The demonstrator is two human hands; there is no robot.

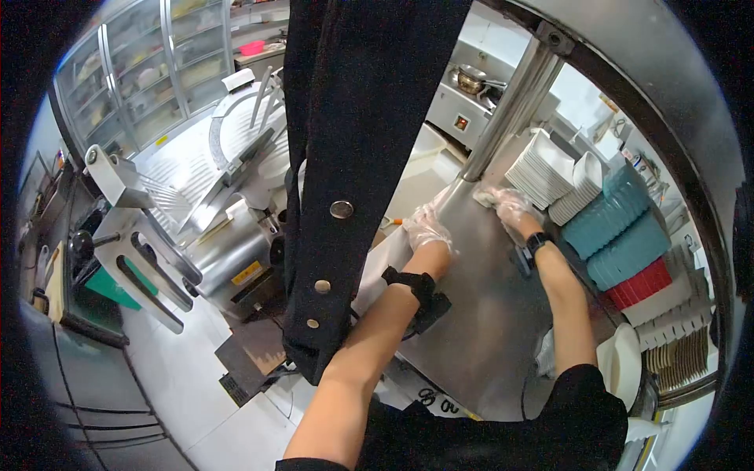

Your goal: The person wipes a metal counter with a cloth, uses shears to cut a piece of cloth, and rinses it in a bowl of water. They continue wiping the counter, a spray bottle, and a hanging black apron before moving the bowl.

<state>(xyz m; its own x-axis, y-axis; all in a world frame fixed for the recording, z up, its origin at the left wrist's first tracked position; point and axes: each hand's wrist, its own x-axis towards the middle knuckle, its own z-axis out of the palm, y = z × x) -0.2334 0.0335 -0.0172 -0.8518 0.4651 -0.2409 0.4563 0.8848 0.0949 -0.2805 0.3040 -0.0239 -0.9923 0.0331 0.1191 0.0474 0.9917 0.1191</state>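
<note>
Both of my hands wear clear plastic gloves and reach over a steel counter [471, 314]. My left hand [429, 228] is at the counter's left edge, beside a white surface [385, 263]. Its fingers are bent over the edge, and what lies under them is hidden. Close to the foot of a steel post [514, 110], my right hand [514, 210] is closed, fingers pressed down on the counter. Something small and pale shows at its fingertips, too blurred to name. A small dark object [520, 261] lies by the right wrist.
Stacked white dishes [542, 169], teal dishes [613, 212] and red dishes [640, 284] line the right side. A meat slicer [243, 243] stands at left. A black cloth strip [353, 118] with snaps blocks the middle. Pans [471, 78] sit at the back.
</note>
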